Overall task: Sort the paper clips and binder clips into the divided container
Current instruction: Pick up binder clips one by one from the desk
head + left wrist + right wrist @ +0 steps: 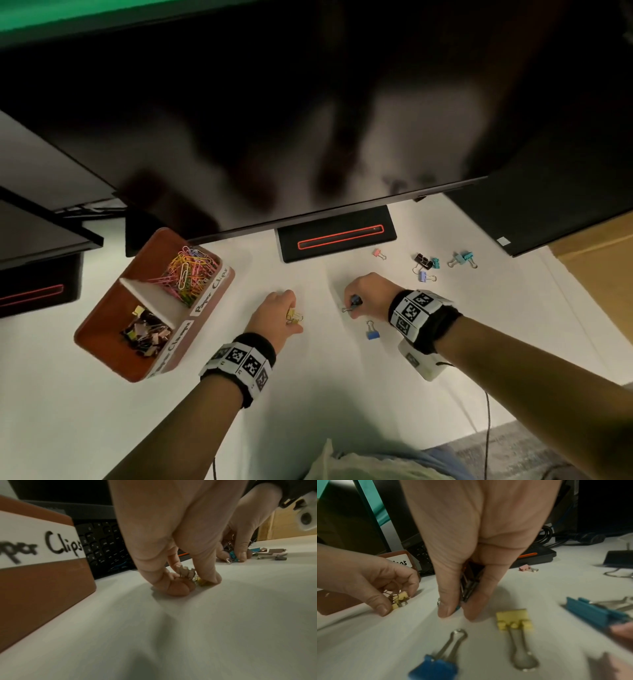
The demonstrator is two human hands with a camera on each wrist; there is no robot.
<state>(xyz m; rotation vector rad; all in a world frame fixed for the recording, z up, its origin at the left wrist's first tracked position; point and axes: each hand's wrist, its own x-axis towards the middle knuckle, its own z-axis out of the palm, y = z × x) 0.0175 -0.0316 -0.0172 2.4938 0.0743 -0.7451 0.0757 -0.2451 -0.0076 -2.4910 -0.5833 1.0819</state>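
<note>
Beside the divided container, its paper clips already sorted, the left hand pinches yellow binder clips off the desk while the right hand clamps a dark bundle: mid-gathering, seemingly, with the carry to the near compartment next.

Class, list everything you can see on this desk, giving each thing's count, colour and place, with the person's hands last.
Reddish-brown divided container: one, desk's left side.
Wire paper clips: many, mixed colours, far compartment.
Sorted metal binder clips: many, mixed colours, near compartment.
Loose binder clips: at least six; pink, black, teal, lilac, blue, yellow; desk's right side.
Monitor stand: one, black with a red line, centre back.
Keyboard: one, black, behind the container.
Desk: one, white.
Left hand: grips small yellow binder clips against the desk.
Right hand: pinches dark binder clips.
</note>
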